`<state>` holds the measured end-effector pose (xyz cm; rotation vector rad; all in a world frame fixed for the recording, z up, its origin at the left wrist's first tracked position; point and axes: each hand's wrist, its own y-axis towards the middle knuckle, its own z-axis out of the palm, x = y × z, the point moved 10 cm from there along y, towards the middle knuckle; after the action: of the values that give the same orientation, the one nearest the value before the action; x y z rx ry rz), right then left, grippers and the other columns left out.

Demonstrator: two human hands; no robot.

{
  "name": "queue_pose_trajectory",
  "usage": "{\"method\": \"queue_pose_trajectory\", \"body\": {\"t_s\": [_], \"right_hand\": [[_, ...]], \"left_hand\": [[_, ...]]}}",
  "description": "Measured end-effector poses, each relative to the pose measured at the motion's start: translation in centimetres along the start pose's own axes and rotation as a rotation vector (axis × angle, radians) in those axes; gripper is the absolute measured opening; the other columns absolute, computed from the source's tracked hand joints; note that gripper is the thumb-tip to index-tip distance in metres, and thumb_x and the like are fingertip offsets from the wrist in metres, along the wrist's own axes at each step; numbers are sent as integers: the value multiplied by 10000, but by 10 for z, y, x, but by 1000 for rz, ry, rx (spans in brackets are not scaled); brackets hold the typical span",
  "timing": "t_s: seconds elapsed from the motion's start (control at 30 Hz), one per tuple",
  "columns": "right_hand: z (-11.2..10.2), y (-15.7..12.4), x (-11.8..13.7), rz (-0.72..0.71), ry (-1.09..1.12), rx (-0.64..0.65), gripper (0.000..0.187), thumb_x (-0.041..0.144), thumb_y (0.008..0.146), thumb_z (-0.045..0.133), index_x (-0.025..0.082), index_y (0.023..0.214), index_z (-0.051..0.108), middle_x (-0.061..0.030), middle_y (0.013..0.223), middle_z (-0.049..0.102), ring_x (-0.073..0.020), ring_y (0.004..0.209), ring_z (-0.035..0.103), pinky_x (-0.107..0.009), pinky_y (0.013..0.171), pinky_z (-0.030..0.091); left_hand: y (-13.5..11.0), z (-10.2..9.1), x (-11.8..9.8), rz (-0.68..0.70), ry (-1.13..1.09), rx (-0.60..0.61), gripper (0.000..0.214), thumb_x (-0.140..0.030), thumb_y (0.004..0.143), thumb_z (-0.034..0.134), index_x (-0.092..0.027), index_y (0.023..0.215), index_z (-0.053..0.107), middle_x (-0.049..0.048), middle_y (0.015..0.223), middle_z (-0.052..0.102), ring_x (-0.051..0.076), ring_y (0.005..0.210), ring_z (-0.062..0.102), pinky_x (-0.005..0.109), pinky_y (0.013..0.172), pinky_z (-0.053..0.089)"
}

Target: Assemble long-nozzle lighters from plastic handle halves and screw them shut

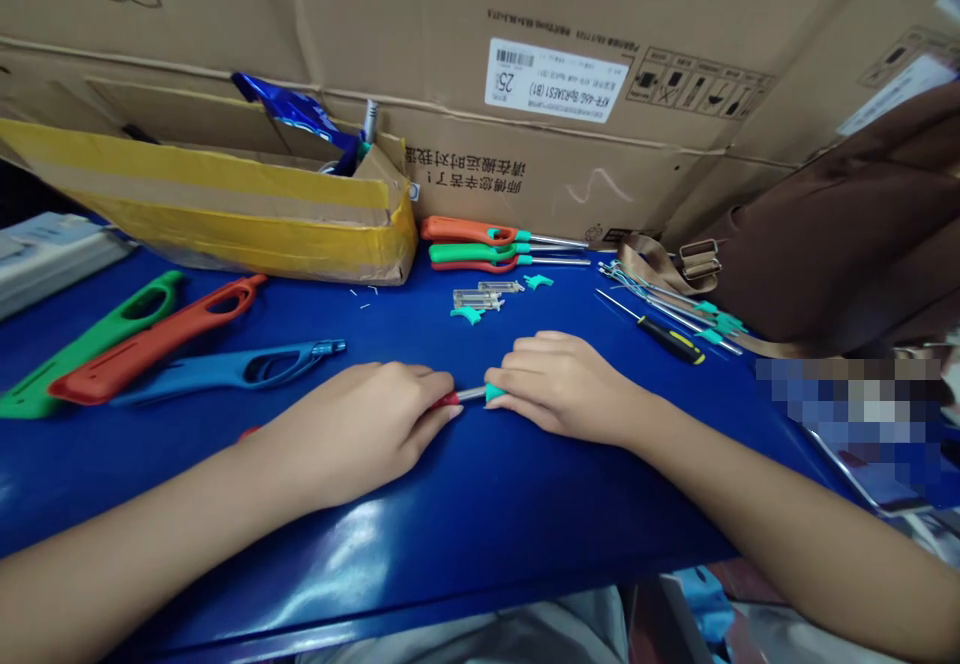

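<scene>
On the blue table, my left hand (360,434) and my right hand (559,384) meet at the middle, both shut on a slim lighter part (471,395). This part has a metal shaft, a red end in my left fingers and a teal collar in my right. Left of my hands lie green, orange-red and blue lighter handles (225,369). Beyond my fingers are small metal pieces (476,299) and teal clips (466,315). Further back lie several red-and-green long lighters (472,254).
A yellow-taped cardboard box (225,204) stands at the back left, before a large carton (555,74). To the right lie a yellow-and-black screwdriver (671,340), several teal-tipped rods (675,304), a tan strap (652,269) and a brown bag (832,224).
</scene>
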<state>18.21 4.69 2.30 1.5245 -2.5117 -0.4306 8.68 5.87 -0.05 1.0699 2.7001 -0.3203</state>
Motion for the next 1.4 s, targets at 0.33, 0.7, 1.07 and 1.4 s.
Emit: {"method": "queue_pose_trajectory", "body": {"t_s": [0.33, 0.7, 1.07, 1.4], "right_hand": [[7, -5, -14, 185, 90, 160, 346, 385, 1080, 431, 167, 1047, 699, -50, 924, 707, -187, 811, 658, -300, 680, 411], [0, -10, -30, 244, 87, 142, 311, 367, 1064, 468, 151, 1068, 691, -49, 902, 687, -192, 792, 646, -294, 672, 406], [0, -1, 0, 66, -104, 105, 375, 381, 1092, 399, 159, 960, 671, -36, 840, 667, -176, 747, 596, -312, 625, 328], [12, 3, 15, 72, -169, 165, 368, 359, 1105, 351, 164, 964, 629, -50, 866, 688, -192, 712, 603, -337, 589, 287]], "left_hand": [[-1, -3, -3, -49, 94, -35, 278, -355, 1074, 387, -219, 918, 573, 27, 883, 678, 230, 682, 660, 340, 592, 388], [-1, -13, 7, 23, -149, -148, 259, -354, 1062, 474, -175, 1055, 661, 55, 984, 650, 218, 923, 662, 341, 839, 520], [-2, -7, -8, 31, 72, -67, 243, -221, 1050, 475, -176, 1175, 679, 60, 1048, 687, 233, 917, 711, 360, 821, 579], [-2, -3, -21, 92, 56, -60, 194, -150, 1014, 498, -157, 1060, 686, 57, 990, 697, 212, 849, 697, 323, 771, 563]]}}
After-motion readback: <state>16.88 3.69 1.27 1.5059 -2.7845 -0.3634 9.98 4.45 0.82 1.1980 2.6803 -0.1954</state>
